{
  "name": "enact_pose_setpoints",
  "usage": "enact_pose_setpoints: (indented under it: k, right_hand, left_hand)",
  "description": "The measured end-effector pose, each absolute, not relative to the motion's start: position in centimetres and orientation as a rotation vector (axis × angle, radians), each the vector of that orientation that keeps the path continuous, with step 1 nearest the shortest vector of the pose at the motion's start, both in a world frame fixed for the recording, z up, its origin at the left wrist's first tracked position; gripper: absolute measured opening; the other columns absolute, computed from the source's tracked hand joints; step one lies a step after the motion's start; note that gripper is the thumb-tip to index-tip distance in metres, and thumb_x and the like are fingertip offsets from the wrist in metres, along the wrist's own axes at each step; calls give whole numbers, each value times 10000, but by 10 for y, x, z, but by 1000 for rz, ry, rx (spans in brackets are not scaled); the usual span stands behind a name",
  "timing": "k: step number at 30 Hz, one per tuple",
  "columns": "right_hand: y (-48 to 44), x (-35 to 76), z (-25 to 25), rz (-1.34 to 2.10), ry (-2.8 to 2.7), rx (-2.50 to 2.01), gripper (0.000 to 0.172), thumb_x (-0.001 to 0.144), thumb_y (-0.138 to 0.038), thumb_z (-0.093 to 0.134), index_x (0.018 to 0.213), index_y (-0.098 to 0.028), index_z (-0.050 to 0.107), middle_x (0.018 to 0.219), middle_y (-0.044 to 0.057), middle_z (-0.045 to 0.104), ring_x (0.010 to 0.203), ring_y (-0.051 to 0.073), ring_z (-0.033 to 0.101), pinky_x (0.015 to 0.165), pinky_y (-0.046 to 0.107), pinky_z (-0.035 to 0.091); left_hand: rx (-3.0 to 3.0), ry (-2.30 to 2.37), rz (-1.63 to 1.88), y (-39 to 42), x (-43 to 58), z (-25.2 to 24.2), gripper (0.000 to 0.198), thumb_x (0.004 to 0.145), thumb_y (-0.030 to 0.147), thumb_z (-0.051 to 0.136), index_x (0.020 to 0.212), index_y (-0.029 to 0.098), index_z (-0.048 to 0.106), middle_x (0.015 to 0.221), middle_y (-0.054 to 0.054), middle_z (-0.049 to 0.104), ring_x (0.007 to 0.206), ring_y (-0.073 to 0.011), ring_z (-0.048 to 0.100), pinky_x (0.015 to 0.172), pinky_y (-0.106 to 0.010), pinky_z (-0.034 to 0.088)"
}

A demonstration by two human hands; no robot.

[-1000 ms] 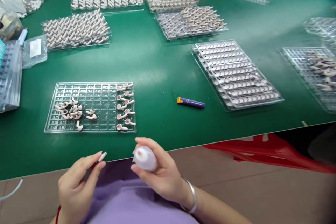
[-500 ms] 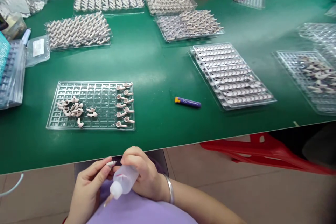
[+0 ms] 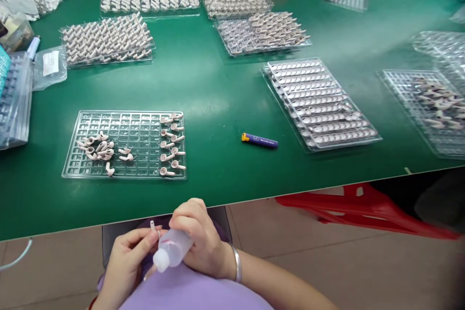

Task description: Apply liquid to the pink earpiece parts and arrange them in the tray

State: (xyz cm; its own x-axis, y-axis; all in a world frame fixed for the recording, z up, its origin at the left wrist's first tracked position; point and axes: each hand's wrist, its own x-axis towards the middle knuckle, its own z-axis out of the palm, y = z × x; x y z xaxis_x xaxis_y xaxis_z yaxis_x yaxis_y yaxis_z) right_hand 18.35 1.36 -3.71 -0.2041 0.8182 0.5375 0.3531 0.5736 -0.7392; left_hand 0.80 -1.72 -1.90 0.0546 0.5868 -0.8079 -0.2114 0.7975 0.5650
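My left hand pinches a small pale plastic piece between thumb and fingertips, below the table edge over my lap. My right hand is wrapped round a small clear squeeze bottle, tilted so one end meets the small piece. Just beyond my hands, on the green table, lies a clear grid tray with a loose cluster of pale pieces at its left and two neat columns of them at its right.
A purple and yellow lighter lies right of the grid tray. Several clear trays full of pale parts and of silvery parts cover the far table. A red plastic stool stands right, below the table edge.
My hands came together below the table edge. The bottle, held upright a second ago, now lies tilted against the small piece. The view shifted slightly.
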Motion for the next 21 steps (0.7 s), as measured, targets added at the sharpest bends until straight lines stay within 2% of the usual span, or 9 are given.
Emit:
enact_pose_setpoints:
  k: [6, 12, 21]
  right_hand:
    - [12, 185, -39, 529, -1881, -1005, 148, 872, -82, 517, 973, -190, 521, 823, 49, 600, 729, 185, 544, 707, 360, 433]
    - [10, 184, -44, 536, -1888, -1025, 163, 871, -76, 504, 980, -195, 528, 827, 47, 603, 735, 185, 543, 703, 358, 429]
    - [10, 184, -44, 523, -1891, -1043, 124, 890, -104, 515, 968, -199, 526, 818, 43, 599, 734, 183, 540, 698, 356, 431]
  left_hand:
    - [231, 1425, 637, -14, 16, -28, 468, 465, 530, 880, 702, 139, 780, 526, -14, 578, 468, -69, 373, 446, -200, 299]
    - [246, 1369, 643, -12, 18, -28, 416, 531, 502, 861, 720, 140, 782, 467, 20, 486, 446, -59, 320, 440, -199, 280]
    - [260, 1398, 639, -4, 22, -22, 413, 475, 492, 874, 679, 146, 779, 520, -18, 577, 457, -66, 360, 427, -192, 288]
